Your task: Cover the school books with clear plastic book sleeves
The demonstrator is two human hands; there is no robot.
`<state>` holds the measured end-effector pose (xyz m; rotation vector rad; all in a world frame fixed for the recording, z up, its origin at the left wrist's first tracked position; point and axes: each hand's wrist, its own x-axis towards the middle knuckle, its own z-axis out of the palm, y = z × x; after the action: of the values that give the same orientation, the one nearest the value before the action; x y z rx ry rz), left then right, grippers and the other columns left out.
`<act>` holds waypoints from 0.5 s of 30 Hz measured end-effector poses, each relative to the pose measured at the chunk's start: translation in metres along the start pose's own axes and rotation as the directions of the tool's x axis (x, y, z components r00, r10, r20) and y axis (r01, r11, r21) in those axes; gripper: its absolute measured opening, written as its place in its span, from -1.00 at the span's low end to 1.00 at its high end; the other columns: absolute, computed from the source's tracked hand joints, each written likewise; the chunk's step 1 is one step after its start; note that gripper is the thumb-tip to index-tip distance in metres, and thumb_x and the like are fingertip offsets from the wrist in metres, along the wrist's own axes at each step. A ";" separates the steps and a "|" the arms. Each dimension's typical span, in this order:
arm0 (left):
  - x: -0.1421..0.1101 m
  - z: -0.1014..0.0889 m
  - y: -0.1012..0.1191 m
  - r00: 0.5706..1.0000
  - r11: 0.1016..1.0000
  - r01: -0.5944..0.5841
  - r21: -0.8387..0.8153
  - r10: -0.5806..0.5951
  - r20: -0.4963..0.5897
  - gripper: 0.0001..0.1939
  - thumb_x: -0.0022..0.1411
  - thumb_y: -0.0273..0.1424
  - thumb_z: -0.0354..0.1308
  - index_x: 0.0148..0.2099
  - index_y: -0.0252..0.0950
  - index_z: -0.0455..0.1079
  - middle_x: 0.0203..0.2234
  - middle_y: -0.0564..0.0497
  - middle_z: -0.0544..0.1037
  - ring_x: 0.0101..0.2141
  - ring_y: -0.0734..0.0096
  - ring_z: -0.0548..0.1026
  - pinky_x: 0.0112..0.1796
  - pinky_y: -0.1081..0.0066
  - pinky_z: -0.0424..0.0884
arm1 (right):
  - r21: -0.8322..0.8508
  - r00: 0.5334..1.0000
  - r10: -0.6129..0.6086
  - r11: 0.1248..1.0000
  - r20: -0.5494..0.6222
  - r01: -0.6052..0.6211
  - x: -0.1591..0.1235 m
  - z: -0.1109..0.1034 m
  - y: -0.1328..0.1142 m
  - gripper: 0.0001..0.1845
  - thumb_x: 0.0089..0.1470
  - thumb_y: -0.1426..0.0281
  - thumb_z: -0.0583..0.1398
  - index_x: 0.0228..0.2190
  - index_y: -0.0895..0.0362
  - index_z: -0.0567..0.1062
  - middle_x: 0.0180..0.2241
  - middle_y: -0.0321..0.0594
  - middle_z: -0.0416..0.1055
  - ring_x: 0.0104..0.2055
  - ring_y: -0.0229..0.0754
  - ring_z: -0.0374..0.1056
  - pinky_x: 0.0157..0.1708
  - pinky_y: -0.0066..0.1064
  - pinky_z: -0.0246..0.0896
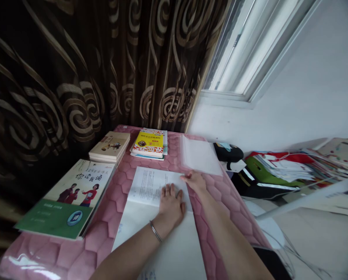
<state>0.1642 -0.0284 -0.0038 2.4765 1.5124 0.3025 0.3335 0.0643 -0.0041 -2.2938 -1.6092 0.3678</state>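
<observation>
An open book (144,182) lies on the pink table cover, its printed page at the far end. The near part (159,237) is a plain white surface with faint blue marks along its edges. My left hand (172,204), with a silver bangle at the wrist, rests flat across the printed page, fingers spread. At the page's far right edge, my right hand (195,182) has its thumb and curled fingers closed on the paper's border. Just beyond that hand is a stack of clear plastic sheets (200,155).
A green-and-white book (65,198) tops a pile on the left, with beige books (111,147) behind. A yellow book (150,138) tops another pile. Beyond the pink table cover (112,221) stand bags (264,173) and papers (290,167) on the right. A patterned curtain (127,70) hangs behind.
</observation>
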 end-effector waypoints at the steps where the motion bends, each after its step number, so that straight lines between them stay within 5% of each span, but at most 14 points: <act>1: 0.000 0.000 0.000 1.000 1.000 0.000 -0.004 0.000 -0.003 -0.44 0.35 -0.21 -0.06 0.33 -0.23 0.20 0.34 -0.20 0.12 0.30 -0.14 0.06 0.24 -0.06 -0.01 | -0.013 1.000 0.024 1.000 -0.008 -0.024 0.002 0.001 -0.003 -0.59 0.03 0.04 0.23 -0.26 0.12 0.52 -0.19 -0.04 0.53 -0.09 0.07 0.44 -0.15 -0.19 0.26; 9: 0.000 -0.002 0.000 1.000 1.000 -0.010 0.006 0.010 0.024 -0.43 0.35 -0.19 -0.07 0.34 -0.27 0.19 0.34 -0.22 0.13 0.29 -0.15 0.07 0.22 -0.09 0.00 | -0.078 0.996 0.042 0.996 -0.074 -0.048 -0.005 0.005 -0.009 -0.57 0.17 0.04 0.13 -0.18 0.13 0.48 -0.08 0.03 0.48 0.06 0.12 0.35 -0.06 -0.13 0.23; 15: -0.002 -0.003 0.000 1.000 1.000 -0.025 -0.002 0.025 0.003 -0.43 0.36 -0.19 -0.11 0.34 -0.30 0.19 0.34 -0.24 0.12 0.30 -0.16 0.06 0.23 -0.08 -0.02 | -0.050 0.986 -0.159 0.986 -0.057 0.157 -0.023 0.008 0.014 -0.59 0.04 0.16 0.28 -0.10 0.06 0.46 -0.11 -0.17 0.49 0.02 -0.04 0.36 -0.03 -0.26 0.21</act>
<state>0.1624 -0.0296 -0.0016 2.4946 1.4809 0.3044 0.3350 0.0390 -0.0163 -2.1682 -1.7707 0.2236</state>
